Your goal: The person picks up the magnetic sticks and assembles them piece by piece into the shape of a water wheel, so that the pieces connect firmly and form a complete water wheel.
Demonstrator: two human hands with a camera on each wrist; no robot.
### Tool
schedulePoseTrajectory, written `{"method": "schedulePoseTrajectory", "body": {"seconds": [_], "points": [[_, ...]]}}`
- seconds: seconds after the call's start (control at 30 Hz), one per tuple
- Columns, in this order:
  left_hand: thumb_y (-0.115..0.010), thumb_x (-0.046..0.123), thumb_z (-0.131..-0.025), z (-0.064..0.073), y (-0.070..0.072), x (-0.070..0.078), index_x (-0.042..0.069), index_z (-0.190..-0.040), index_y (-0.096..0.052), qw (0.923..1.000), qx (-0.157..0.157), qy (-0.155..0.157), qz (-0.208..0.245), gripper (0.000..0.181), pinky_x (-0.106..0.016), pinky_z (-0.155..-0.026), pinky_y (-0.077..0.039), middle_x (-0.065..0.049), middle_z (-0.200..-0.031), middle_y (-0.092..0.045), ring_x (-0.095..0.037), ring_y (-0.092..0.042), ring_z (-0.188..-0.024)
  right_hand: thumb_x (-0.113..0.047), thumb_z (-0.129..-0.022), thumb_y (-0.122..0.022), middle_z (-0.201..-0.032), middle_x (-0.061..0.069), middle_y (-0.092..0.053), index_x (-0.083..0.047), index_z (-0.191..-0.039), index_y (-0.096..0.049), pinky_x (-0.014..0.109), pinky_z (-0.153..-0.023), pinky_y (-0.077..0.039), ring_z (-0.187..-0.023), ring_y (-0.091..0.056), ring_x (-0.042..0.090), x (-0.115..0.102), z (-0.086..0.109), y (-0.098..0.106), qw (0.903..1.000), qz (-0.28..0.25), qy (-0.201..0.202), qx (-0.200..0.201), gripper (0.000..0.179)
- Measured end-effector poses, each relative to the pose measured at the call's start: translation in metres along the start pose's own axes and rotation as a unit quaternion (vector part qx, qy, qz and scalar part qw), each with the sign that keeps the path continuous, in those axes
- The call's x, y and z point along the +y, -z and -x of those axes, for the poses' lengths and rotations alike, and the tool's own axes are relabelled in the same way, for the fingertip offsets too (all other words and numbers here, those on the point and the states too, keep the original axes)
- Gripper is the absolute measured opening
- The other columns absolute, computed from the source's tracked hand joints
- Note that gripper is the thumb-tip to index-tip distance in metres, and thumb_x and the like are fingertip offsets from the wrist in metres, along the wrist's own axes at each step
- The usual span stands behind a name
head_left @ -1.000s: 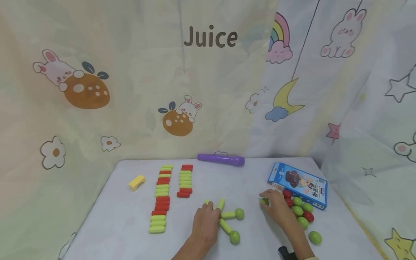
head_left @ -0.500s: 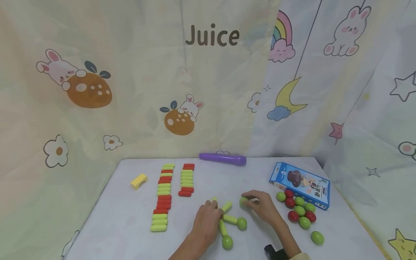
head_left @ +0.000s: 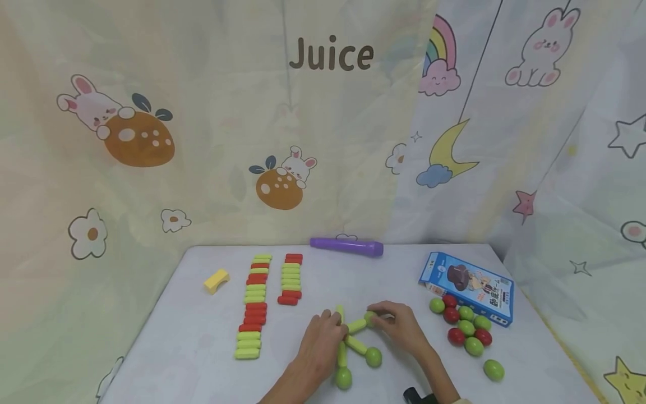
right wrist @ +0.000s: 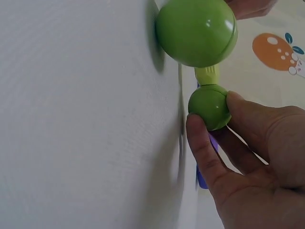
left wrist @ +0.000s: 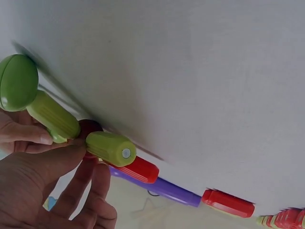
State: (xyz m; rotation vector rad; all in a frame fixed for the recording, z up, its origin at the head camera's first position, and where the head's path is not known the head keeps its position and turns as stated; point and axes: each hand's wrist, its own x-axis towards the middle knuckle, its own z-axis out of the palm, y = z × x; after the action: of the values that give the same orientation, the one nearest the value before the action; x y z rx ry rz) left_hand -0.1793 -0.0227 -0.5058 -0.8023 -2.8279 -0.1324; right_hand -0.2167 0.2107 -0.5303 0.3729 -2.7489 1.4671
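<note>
In the head view my left hand (head_left: 322,343) holds the middle of a spoked build of light-green rods. The left wrist view shows its thumb and fingers pinching a dark red ball (left wrist: 89,128) at the hub; one rod (left wrist: 112,149) shows a silvery disc in its bare end. Two spokes end in green balls, one to the right (head_left: 373,357) and one toward me (head_left: 344,378). My right hand (head_left: 401,327) pinches another green ball (right wrist: 208,107) between thumb and fingers. That ball touches the tip of a light-green rod (right wrist: 208,75). Part of the build is hidden under my left hand.
Left of the build lie a long row (head_left: 250,314) and a short row (head_left: 290,278) of red and light-green rods. A yellow arch block (head_left: 216,281) is farther left. A purple stick (head_left: 346,247) lies at the back. Right are loose balls (head_left: 466,327) beside a blue box (head_left: 469,286).
My right hand has carried a green ball left from beside the ball pile to a rod's end. The build has turned clockwise under my left hand, its ball-tipped spokes swinging toward me.
</note>
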Motion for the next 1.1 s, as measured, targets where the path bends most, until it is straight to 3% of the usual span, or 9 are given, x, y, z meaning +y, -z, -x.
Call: {"method": "schedulePoseTrajectory", "body": {"seconds": [0.17,0.33,0.4,0.53,0.6,0.7,0.9,1.1], "points": [[-0.089,0.012,-0.086,0.000,0.000,-0.002,0.021,-0.097,-0.076,0.9999,0.000,-0.006,-0.008,0.019,-0.025,-0.075,-0.046,0.006,-0.090,-0.058,-0.012,-0.043,-0.083,-0.011,-0.094,-0.082,-0.117,0.006,-0.080,-0.007,-0.119,-0.078,0.023,-0.084,-0.060,-0.114,-0.073,0.032,-0.003,0.006,0.002,0.9997,0.021,-0.009,0.013,0.026],[-0.087,0.028,-0.091,0.005,0.003,0.011,0.013,-0.110,-0.077,0.9988,-0.006,0.044,0.021,0.026,-0.027,-0.076,-0.048,0.002,-0.093,-0.057,-0.014,-0.049,-0.087,-0.014,-0.096,-0.082,-0.117,0.005,-0.078,-0.010,-0.129,-0.075,0.029,-0.084,-0.061,-0.106,-0.073,0.024,0.000,0.012,0.017,0.9949,0.081,-0.023,0.057,0.034],[-0.088,0.038,-0.090,0.007,0.002,0.016,0.011,-0.115,-0.075,0.9969,-0.028,0.069,0.028,0.038,-0.029,-0.077,-0.048,0.000,-0.097,-0.059,-0.015,-0.053,-0.091,-0.013,-0.098,-0.080,-0.121,0.008,-0.076,-0.008,-0.131,-0.073,0.036,-0.086,-0.062,-0.105,-0.071,0.026,0.003,0.014,0.031,0.9880,0.126,-0.022,0.086,0.035],[-0.089,0.042,-0.089,0.008,0.000,0.023,0.011,-0.123,-0.072,0.9924,-0.062,0.103,0.024,0.049,-0.032,-0.078,-0.047,-0.003,-0.103,-0.060,-0.019,-0.055,-0.096,-0.007,-0.098,-0.077,-0.135,0.026,-0.065,0.003,-0.132,-0.070,0.059,-0.102,-0.055,-0.123,-0.061,0.044,0.014,0.022,0.061,0.9639,0.231,-0.019,0.130,0.036],[-0.090,0.041,-0.089,0.008,0.000,0.025,0.010,-0.124,-0.071,0.9913,-0.065,0.113,0.020,0.050,-0.032,-0.076,-0.046,-0.004,-0.103,-0.060,-0.019,-0.055,-0.096,-0.004,-0.097,-0.077,-0.141,0.031,-0.060,0.008,-0.131,-0.069,0.066,-0.108,-0.049,-0.133,-0.054,0.051,0.020,0.026,0.070,0.9542,0.266,-0.028,0.134,0.038],[-0.090,0.039,-0.088,0.009,-0.001,0.026,0.009,-0.122,-0.072,0.9915,-0.055,0.117,0.015,0.048,-0.032,-0.074,-0.044,-0.004,-0.101,-0.058,-0.020,-0.054,-0.095,0.001,-0.095,-0.077,-0.139,0.033,-0.058,0.013,-0.130,-0.067,0.067,-0.108,-0.048,-0.130,-0.054,0.052,0.027,0.031,0.077,0.9485,0.288,-0.044,0.123,0.039],[-0.087,0.024,-0.091,0.010,0.002,0.025,0.012,-0.114,-0.072,0.9937,-0.039,0.104,-0.008,0.030,-0.030,-0.072,-0.042,-0.002,-0.097,-0.054,-0.019,-0.050,-0.092,0.005,-0.093,-0.077,-0.133,0.033,-0.060,0.014,-0.129,-0.067,0.066,-0.105,-0.050,-0.123,-0.058,0.051,0.029,0.030,0.079,0.9476,0.296,-0.055,0.108,0.038],[-0.088,0.018,-0.091,0.009,0.005,0.020,0.014,-0.118,-0.073,0.9949,-0.058,0.082,0.001,0.031,-0.031,-0.074,-0.045,-0.002,-0.100,-0.059,-0.019,-0.049,-0.094,0.001,-0.096,-0.077,-0.131,0.028,-0.065,0.009,-0.127,-0.071,0.061,-0.104,-0.054,-0.126,-0.061,0.049,0.024,0.025,0.072,0.9638,0.248,-0.071,0.069,0.033]]}}
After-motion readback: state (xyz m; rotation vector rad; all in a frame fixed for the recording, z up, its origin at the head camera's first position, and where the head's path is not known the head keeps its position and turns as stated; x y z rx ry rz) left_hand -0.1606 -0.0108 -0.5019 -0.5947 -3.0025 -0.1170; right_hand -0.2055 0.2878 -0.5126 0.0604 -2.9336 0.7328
